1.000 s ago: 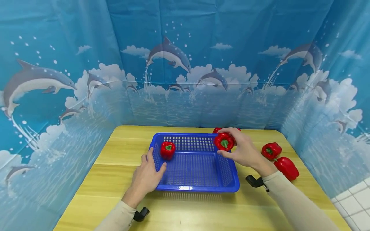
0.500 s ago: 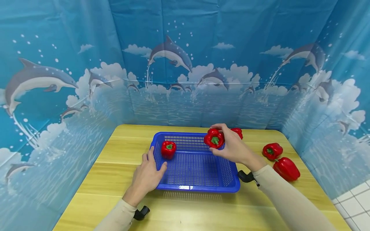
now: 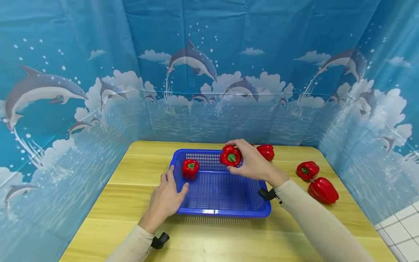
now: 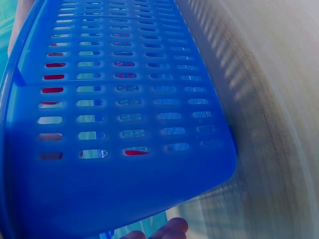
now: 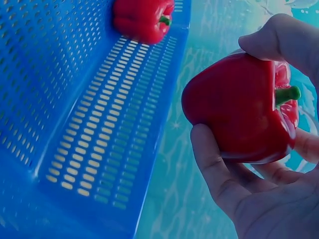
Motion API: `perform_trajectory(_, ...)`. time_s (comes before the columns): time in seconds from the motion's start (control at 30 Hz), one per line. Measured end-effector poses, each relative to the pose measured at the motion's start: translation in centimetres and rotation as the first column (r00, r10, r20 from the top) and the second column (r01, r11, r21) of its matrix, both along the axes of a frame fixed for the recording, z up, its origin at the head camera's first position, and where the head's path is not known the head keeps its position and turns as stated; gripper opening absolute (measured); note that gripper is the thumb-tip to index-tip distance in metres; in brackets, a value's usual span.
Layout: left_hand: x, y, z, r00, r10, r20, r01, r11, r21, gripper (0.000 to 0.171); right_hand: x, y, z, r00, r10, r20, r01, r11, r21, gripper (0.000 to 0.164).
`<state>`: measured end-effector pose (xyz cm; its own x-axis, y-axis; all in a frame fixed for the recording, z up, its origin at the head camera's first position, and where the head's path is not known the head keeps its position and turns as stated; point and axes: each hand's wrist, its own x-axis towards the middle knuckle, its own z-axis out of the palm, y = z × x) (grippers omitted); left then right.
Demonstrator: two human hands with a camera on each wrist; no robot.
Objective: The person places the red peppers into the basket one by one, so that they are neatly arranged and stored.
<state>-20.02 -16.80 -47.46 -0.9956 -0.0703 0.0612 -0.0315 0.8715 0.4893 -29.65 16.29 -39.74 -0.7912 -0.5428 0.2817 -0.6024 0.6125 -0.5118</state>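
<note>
A blue perforated plastic basket point(image 3: 214, 213) stands on the wooden table. My left hand point(image 3: 166, 198) holds its near left corner, with the fingers along the left side and the thumb over the rim. In the left wrist view, fingertips point(image 4: 175, 227) show past the basket's lower edge. My right hand point(image 3: 250, 160) grips a red bell pepper point(image 3: 230, 156) above the basket's back rim, stem facing me. The right wrist view shows thumb and fingers round this pepper point(image 5: 234, 104). Another red bell pepper point(image 3: 190, 169) sits inside the basket's back left corner.
Behind the basket, a red pepper point(image 3: 266, 152) lies on the table point(image 3: 131, 203), partly covered by my right hand. Two more peppers, one farther back point(image 3: 307, 170) and one nearer point(image 3: 323, 190), lie at the right. A dolphin-print curtain point(image 3: 209, 120) surrounds the table.
My right hand has carried its red bell pepper leftward along the basket's back rim, uncovering more of a pepper behind. My left hand has stayed at the basket's corner.
</note>
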Motion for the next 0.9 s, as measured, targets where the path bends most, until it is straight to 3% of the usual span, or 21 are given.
perform_trajectory(0.57,0.0,0.0,0.1,1.0,0.001,0.009,-0.001,1.0,-0.003,0.102,-1.6,-3.2,-0.8,0.988,0.057,0.146,-0.063,0.997,0.035,0.086)
perform_trajectory(0.9,0.1,0.0,0.2,1.0,-0.001,0.01,0.001,1.0,-0.006,0.103,-2.3,-4.7,-1.6,0.979,0.059,0.193,-0.071,0.996,0.057,0.079)
